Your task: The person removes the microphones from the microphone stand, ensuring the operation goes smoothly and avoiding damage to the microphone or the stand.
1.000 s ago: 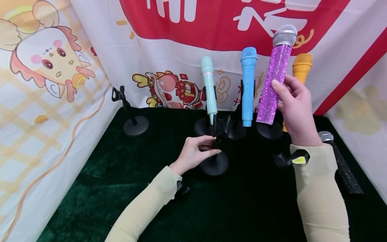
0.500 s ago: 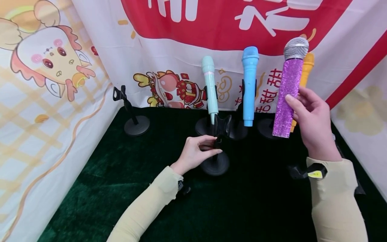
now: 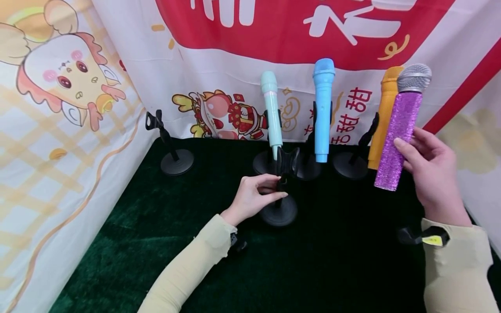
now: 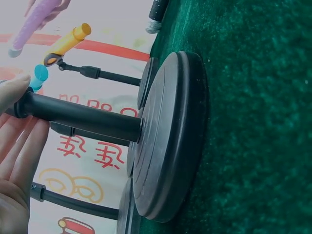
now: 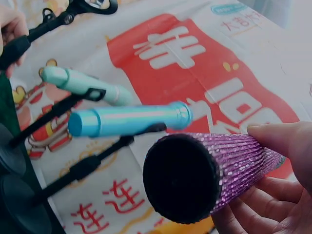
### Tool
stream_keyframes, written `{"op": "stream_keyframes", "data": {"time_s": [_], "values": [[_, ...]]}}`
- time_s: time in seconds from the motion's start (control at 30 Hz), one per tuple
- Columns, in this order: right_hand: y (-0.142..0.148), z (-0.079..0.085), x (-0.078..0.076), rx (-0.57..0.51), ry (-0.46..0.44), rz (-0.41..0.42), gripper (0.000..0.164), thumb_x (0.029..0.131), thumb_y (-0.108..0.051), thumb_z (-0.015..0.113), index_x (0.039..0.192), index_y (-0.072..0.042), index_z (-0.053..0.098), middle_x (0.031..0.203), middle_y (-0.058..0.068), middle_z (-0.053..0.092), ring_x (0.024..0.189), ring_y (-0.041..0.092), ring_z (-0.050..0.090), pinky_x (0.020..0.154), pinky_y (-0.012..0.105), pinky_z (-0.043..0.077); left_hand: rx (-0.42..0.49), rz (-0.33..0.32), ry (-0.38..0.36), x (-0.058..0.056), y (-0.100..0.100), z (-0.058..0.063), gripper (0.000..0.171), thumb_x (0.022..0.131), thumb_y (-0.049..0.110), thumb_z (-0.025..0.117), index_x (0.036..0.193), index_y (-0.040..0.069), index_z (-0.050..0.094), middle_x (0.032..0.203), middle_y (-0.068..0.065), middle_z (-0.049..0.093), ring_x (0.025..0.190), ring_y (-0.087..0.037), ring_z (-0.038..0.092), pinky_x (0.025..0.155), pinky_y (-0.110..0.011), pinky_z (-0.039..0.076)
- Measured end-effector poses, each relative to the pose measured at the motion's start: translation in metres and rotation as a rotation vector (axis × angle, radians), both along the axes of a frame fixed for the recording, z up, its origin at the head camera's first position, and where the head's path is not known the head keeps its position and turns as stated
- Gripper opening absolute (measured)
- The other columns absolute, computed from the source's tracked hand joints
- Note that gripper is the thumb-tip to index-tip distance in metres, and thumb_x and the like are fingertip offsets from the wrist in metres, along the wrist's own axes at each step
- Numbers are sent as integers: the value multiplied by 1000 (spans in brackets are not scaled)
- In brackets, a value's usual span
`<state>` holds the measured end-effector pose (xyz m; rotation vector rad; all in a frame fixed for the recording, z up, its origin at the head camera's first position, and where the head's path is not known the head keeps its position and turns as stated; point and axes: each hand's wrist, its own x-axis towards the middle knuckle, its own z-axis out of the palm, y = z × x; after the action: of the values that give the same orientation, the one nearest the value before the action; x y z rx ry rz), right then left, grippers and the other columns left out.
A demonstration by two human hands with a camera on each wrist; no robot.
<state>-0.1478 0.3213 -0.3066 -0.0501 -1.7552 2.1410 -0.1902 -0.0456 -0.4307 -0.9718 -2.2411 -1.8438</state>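
My right hand (image 3: 434,174) holds a purple glittery microphone (image 3: 401,134) in the air, its silver mesh head up and tilted right. It overlaps the orange microphone (image 3: 381,117) behind it in the head view. In the right wrist view the microphone's black end (image 5: 180,178) faces the camera. My left hand (image 3: 256,196) grips the post of a black microphone stand (image 3: 287,163) whose holder has no microphone in it. The stand's round base (image 4: 165,136) rests on the green cloth in the left wrist view, with the thumb and fingers round the upper post.
A mint microphone (image 3: 272,111) and a blue microphone (image 3: 323,108) sit in stands along the back. Another black stand (image 3: 172,152) without a microphone is at the back left. A black microphone (image 4: 156,14) lies on the green cloth (image 3: 188,243). Printed curtains (image 3: 148,78) hang close behind.
My right hand has moved right and down with the purple microphone, from beside the blue microphone to in front of the orange one. My left hand stays on the stand.
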Motion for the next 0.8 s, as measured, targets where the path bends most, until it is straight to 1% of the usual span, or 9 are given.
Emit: {"op": "stream_keyframes", "data": {"time_s": [0.13,0.23,0.43,0.63,0.8], "values": [[14,-7,4,-25,15,-22,38,90,3,76,125,-8,71,102,2,74,76,9,71,61,18,58,-4,2,2,0,0,0,31,89,17,83,118,11,74,110,3,75,93,-11,73,78,-31,61],[22,-12,6,-39,13,-42,40,88,4,77,126,-7,71,100,3,74,73,10,72,59,20,58,-7,3,7,0,0,0,31,89,17,83,118,11,74,110,3,74,92,-11,73,78,-31,61],[39,-22,9,-48,-32,-83,43,85,4,80,126,-9,72,99,1,75,71,9,72,53,20,57,-9,2,14,0,0,1,31,89,18,82,118,11,74,110,3,74,92,-11,73,78,-31,61],[53,-32,12,-18,-78,-128,46,83,5,82,125,-12,74,97,-2,75,70,7,71,53,20,57,-14,5,14,0,0,1,31,89,19,82,118,11,74,110,3,74,92,-11,73,78,-31,61],[65,-39,15,13,-121,-164,43,82,4,83,120,-15,76,93,-6,76,70,5,71,52,19,56,-14,11,15,0,0,-1,31,89,20,82,118,12,74,110,3,74,92,-10,72,78,-31,61]]}}
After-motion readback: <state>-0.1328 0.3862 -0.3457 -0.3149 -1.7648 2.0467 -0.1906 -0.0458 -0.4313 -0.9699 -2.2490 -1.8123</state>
